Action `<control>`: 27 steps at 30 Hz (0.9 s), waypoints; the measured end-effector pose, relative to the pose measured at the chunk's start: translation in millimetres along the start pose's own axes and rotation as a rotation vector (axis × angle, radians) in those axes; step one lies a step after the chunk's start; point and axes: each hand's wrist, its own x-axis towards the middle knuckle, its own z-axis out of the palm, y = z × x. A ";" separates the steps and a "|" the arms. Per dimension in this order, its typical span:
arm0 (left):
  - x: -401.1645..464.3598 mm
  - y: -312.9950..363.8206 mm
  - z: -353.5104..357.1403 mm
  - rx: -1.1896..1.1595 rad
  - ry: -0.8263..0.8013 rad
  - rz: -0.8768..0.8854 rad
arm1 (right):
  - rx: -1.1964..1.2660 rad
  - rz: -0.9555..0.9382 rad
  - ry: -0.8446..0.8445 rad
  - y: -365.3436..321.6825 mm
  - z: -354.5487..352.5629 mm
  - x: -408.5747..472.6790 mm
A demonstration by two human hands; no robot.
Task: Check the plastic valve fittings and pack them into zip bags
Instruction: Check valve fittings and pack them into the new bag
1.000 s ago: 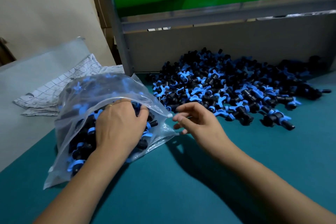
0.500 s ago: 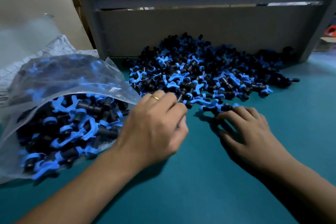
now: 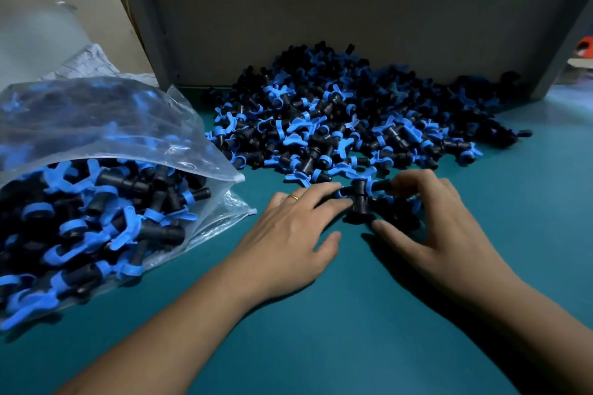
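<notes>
Left hand: the left hand (image 3: 288,234) lies palm down on the green worktop (image 3: 369,330), fingers stretched out, tips touching a black valve fitting (image 3: 359,199); a gold ring (image 3: 292,197) on one finger.
Right hand: the right hand (image 3: 430,221) curls its fingers and thumb round the same cluster of fittings at the near edge of the pile.
Pile: loose valve fittings (image 3: 346,119), black with blue handles, heaped toward the worktop's back edge against a grey panel (image 3: 321,35).
Zip bag: the clear zip bag (image 3: 106,144) lies at the left edge, mouth open toward the hands, full of fittings.
</notes>
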 end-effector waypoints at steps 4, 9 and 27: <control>-2.5 1.2 -2.1 -0.027 -0.004 0.006 | -0.004 -0.039 -0.001 0.9 2.2 -0.1; -2.2 4.7 -6.3 -0.041 0.019 0.020 | -0.019 0.007 0.039 3.6 7.3 -1.9; -11.6 -9.5 -22.8 -0.315 0.339 -0.080 | 0.583 0.037 0.121 -23.4 23.2 21.0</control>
